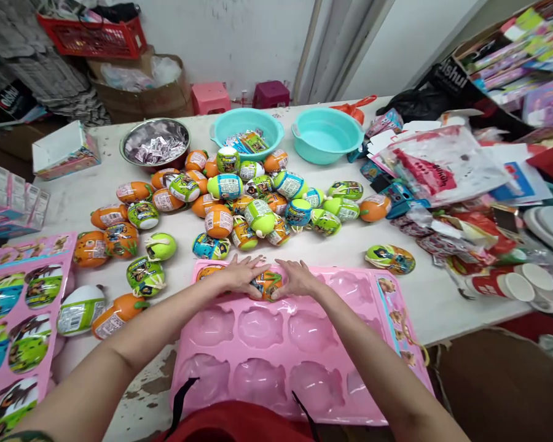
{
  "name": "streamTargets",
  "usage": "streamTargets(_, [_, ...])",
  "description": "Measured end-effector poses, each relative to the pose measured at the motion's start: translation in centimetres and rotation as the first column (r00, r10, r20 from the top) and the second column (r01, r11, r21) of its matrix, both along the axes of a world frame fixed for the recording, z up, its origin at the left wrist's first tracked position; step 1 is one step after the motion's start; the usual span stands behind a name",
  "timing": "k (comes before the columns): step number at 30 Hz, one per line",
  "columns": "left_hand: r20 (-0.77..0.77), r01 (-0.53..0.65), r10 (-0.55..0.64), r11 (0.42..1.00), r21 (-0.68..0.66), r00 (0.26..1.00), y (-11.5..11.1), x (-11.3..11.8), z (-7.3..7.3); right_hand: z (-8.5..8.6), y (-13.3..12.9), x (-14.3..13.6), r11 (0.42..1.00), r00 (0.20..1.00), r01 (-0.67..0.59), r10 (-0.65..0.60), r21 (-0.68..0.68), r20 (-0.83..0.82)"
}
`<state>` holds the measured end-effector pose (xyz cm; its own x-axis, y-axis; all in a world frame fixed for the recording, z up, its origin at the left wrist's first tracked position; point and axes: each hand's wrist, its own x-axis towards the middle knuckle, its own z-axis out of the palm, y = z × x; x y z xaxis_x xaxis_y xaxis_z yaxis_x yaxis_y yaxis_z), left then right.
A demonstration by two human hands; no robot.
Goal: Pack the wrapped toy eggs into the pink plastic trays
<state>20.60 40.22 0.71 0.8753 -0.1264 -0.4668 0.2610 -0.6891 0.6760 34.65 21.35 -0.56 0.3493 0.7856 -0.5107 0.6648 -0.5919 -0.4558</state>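
A pink moulded tray with rounded hollows lies at the front of the table. In its back row, an orange egg sits between my two hands. My left hand touches its left side with the fingers spread, and my right hand has its fingers around the right side. A second orange egg lies in the back left hollow, partly behind my left forearm. Just behind the tray are many wrapped eggs in orange, green, white and blue, among them a green one.
A filled pink tray and cartons are at left. Behind the eggs stand a metal bowl and two turquoise basins. Packets, bags and paper cups crowd the right side.
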Motion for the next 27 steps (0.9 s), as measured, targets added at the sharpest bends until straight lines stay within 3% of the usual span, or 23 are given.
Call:
streamTargets(2, [-0.136,-0.027,0.021,0.999,-0.042,0.991,1.4,0.8,0.0,-0.5,0.5,0.7,0.998,0.998,-0.022,0.018,-0.052,-0.068])
streamTargets(5, [-0.252,-0.07,0.059,0.997,-0.036,0.966,2.3,1.5,0.2,-1.6,1.0,1.2,0.997,0.973,0.081,-0.082,-0.015,-0.218])
streamTargets(8, [-0.223,-0.092,0.099,0.995,0.043,0.97,1.7,1.7,0.5,-3.1,1.2,1.6,0.988,0.95,0.153,-0.138,0.031,-0.279])
streamTargets(13, [-0.182,-0.084,0.115,0.982,0.17,0.976,-0.1,1.7,1.1,-5.0,0.8,1.7,0.986,0.958,0.139,-0.111,0.09,-0.265])
streamTargets(16, [-0.087,-0.097,0.115,0.978,0.184,0.99,0.1,1.7,1.4,-4.9,0.8,1.7,0.985,0.967,0.12,-0.088,0.122,-0.241])
streamTargets(21, [0.232,-0.333,0.3,0.935,0.123,0.926,1.7,0.2,2.7,-3.1,1.2,1.1,0.978,0.994,0.054,-0.033,0.203,-0.106])
streamTargets(24, [0.359,-0.566,0.518,0.823,0.038,0.777,2.9,-3.3,3.4,-2.7,1.0,1.0,0.965,0.999,-0.038,0.032,0.261,0.026])
streamTargets(27, [0.517,-0.824,0.68,0.559,0.093,0.52,5.1,-10.1,3.3,-3.2,0.5,1.4,0.934,0.976,-0.148,0.084,0.324,0.202])
